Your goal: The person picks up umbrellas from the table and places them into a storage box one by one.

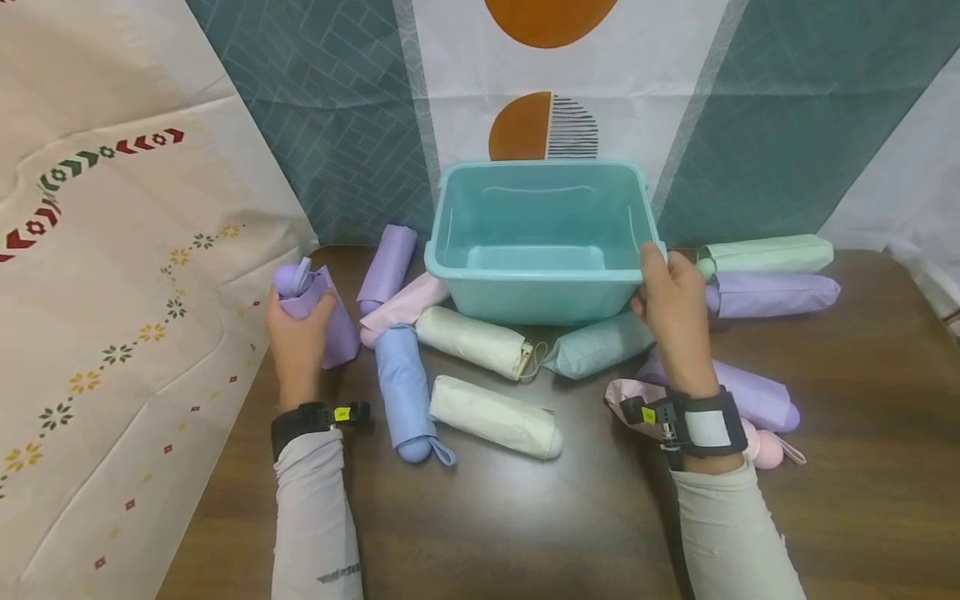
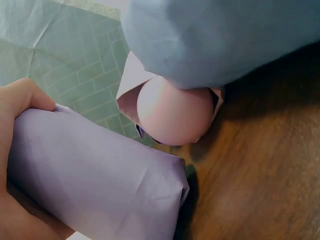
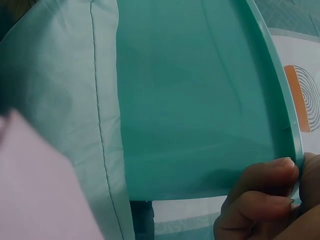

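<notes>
In the head view my left hand [image 1: 296, 346] grips a purple folded umbrella [image 1: 342, 337] at the table's left edge, its handle end up. The left wrist view shows that umbrella's purple cloth [image 2: 110, 170] in the hand, beside a pink umbrella's rounded handle [image 2: 172, 112] and a blue umbrella [image 2: 215, 40]. At the front right corner of a teal plastic bin [image 1: 525, 300], my right hand [image 1: 678, 321] pinches the rim. Nothing lies on the visible part of the bin's floor. In the right wrist view, curled fingers [image 3: 265, 200] hold the bin's rim beyond a grey-green umbrella [image 3: 100, 110].
Left of and before the bin lie purple [image 1: 388, 262], pink [image 1: 408, 308], blue [image 1: 405, 387], cream [image 1: 472, 340] and grey-green [image 1: 603, 344] umbrellas. Another cream one [image 1: 491, 417] lies nearer. To the right are green [image 1: 772, 252], purple [image 1: 776, 295] and pink [image 1: 765, 450] ones.
</notes>
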A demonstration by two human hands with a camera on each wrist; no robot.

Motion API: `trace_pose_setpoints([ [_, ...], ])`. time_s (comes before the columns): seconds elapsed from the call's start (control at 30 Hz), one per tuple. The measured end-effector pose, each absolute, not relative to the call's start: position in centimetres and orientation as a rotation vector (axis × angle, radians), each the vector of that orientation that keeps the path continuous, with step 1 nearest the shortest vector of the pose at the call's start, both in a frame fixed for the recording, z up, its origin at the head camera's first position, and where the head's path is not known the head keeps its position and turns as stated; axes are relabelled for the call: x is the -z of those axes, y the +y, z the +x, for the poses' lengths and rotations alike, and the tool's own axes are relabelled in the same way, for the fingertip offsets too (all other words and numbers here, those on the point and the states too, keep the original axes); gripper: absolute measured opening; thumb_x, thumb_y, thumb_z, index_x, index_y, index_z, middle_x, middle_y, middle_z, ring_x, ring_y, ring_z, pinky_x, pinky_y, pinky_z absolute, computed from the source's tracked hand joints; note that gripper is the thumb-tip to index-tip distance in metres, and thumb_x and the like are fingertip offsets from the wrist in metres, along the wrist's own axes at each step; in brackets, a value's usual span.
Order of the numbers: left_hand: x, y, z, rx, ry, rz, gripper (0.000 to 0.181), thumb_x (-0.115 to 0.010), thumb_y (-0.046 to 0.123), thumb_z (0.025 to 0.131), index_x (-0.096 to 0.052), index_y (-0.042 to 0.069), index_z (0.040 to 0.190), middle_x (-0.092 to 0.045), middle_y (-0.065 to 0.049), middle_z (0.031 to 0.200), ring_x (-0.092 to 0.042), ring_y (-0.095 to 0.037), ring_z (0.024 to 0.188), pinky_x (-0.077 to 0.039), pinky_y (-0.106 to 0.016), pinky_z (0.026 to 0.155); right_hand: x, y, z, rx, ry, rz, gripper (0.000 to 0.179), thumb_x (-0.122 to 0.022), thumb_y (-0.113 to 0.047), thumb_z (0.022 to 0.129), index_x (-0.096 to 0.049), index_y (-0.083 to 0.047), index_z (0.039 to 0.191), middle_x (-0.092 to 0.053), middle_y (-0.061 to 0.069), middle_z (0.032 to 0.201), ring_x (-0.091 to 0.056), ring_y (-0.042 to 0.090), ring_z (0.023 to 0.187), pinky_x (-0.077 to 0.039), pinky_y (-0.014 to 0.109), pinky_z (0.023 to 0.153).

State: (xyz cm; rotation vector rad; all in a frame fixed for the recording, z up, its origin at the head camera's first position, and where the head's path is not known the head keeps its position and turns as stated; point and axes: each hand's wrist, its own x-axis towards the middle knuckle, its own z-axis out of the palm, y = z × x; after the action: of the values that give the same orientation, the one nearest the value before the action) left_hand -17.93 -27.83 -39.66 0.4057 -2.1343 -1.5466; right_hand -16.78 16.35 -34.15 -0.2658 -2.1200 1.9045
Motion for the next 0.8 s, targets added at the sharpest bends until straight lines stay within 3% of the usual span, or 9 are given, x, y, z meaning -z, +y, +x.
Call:
trace_pose_setpoints([
  [0.23, 38.8, -27.5, -17.9, 1.555, -2.103, 0.422, 0.055, -0.069, 0.033, 0.085, -0.049, 0.021, 0.135, -0.052, -0.001, 0.124, -0.049, -0.017, 0.110, -0.038, -0.036, 0.092, 34.2, 16.5, -16.9, -1.886, -2.123, -0.287, 0.044, -0.055, -0.042, 0.097, -0.042, -0.003, 0.081, -0.037, 0.003, 0.061, -0.038, 0.013, 0.048, -0.030, 0.026, 0.046],
  [0.57, 37.5, -27.2, -17.6, 1.683, -1.892, 0.400, 0.054, -0.072, 0.019, 0.081, -0.052, 0.017, 0.131, -0.052, -0.005, 0.123, -0.047, -0.021, 0.112, -0.036, -0.037, 0.093, 34.3, 16.5, -17.0, -1.829, -2.164, -0.288, 0.047, -0.053, -0.046, 0.097, -0.043, -0.003, 0.081, -0.039, 0.004, 0.063, -0.039, 0.012, 0.048, -0.032, 0.026, 0.047],
  [0.8, 36.7, -26.4, -17.2, 1.656, -1.801, 0.358, 0.048, -0.073, 0.015, 0.077, -0.057, 0.012, 0.123, -0.056, -0.007, 0.113, -0.051, -0.021, 0.103, -0.037, -0.034, 0.086, 34.4, 16.5, -16.9, -1.818, -2.172, -0.278, 0.047, -0.052, -0.046, 0.098, -0.043, -0.003, 0.082, -0.040, 0.005, 0.062, -0.040, 0.013, 0.047, -0.031, 0.027, 0.047],
])
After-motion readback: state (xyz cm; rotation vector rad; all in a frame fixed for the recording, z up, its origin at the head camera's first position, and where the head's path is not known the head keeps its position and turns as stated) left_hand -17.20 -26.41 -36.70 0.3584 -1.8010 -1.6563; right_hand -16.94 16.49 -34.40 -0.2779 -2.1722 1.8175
